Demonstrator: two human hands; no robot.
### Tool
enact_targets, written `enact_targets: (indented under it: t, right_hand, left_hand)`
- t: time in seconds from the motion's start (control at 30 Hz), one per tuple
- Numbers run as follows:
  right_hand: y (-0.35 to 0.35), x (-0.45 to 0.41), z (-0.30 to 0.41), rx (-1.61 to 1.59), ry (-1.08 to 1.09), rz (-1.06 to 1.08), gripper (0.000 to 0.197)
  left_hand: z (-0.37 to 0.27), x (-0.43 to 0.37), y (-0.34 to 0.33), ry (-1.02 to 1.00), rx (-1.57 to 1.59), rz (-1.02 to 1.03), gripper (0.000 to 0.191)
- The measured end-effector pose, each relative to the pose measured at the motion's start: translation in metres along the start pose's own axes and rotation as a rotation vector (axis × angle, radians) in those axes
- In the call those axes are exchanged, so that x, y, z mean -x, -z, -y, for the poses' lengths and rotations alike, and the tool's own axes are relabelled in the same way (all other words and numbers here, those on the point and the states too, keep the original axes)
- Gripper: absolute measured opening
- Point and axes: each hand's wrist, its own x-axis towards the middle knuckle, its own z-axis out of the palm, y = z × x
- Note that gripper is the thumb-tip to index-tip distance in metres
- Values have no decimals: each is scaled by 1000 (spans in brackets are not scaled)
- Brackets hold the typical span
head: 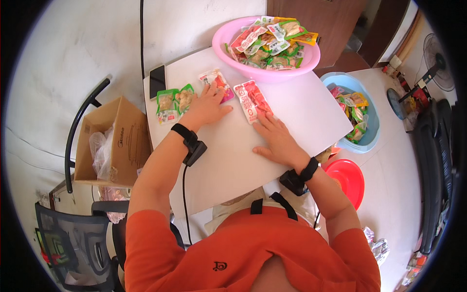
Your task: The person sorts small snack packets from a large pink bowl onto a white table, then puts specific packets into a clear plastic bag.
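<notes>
My left hand [205, 106] lies palm down with spread fingers over a red and pink snack packet [219, 81], covering part of it. To its left, two green-edged clear packets [166, 106] of pale food lie side by side, the right one partly behind the hand. My right hand [278, 139] rests on the white table [219, 164], its fingertips at the lower end of a red and white packet [252, 100]. Neither hand is closed around anything. A pink basin [223, 40] heaped with mixed snack packets [271, 43] stands at the table's far edge.
A dark phone [157, 83] lies at the table's left corner. Left of the table stands an open cardboard box [131, 140] with plastic bags. Right, below the tabletop, are a blue basin [373, 120] of packets and a red basin [352, 182]. A mesh chair [73, 241] stands lower left.
</notes>
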Motion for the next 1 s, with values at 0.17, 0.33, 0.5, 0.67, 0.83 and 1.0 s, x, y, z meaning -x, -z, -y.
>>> enact_targets:
  t: [0.17,0.33,0.5,0.67,0.83,1.0]
  right_hand:
    - [-3,3,4,30,-28,-10,69]
    - [-5,3,9,56,-36,-41,71]
    - [-5,3,7,22,-47,-46,71]
    - [-1,1,6,-37,-44,-30,69]
    - [2,2,6,-72,-47,-18,68]
    - [-2,2,2,-121,-39,-35,69]
  left_hand:
    - [35,-44,23,175,-96,-210,58]
    - [45,-90,78,63,43,-541,44]
    - [11,-155,108,-71,135,-430,38]
    - [-28,-213,136,-66,178,-111,50]
    - [-55,-262,140,-63,-63,75,60]
    - [-57,-289,119,-108,-151,87,60]
